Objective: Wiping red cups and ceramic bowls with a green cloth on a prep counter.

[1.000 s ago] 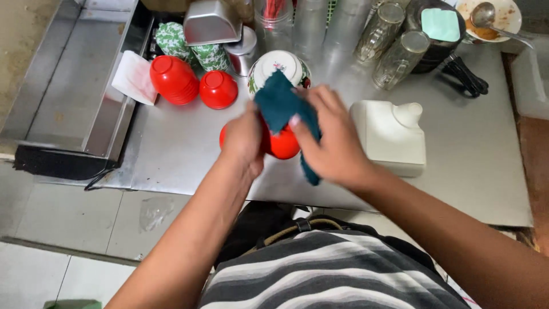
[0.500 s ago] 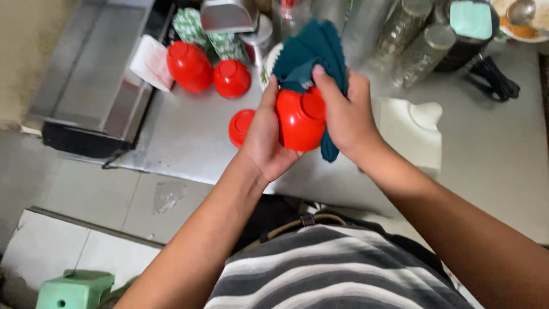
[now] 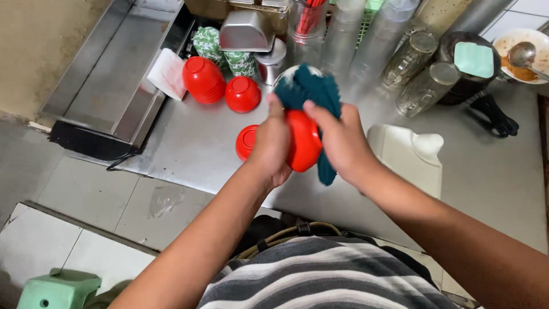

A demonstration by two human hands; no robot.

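Note:
My left hand (image 3: 270,146) grips a red bowl (image 3: 303,141) held on its side above the steel counter (image 3: 189,143). My right hand (image 3: 341,140) presses a dark teal cloth (image 3: 311,91) against the bowl; the cloth bunches over the bowl's top and hangs below my palm. Another red bowl (image 3: 246,142) lies upside down on the counter just left of my left hand. Farther back sit a stack of red bowls (image 3: 203,79) and a single upturned red bowl (image 3: 242,94).
A white plastic jug (image 3: 409,157) lies on the counter at right. Glass jars (image 3: 420,71), a metal container (image 3: 246,31), green patterned cups (image 3: 209,43) and a dish with a spoon (image 3: 520,54) line the back. A steel trough (image 3: 108,74) runs at left; a green stool (image 3: 54,289) stands below.
The red bowl has been lifted off the counter and turned on its side. The cloth has moved from in front of the bowl to over its top.

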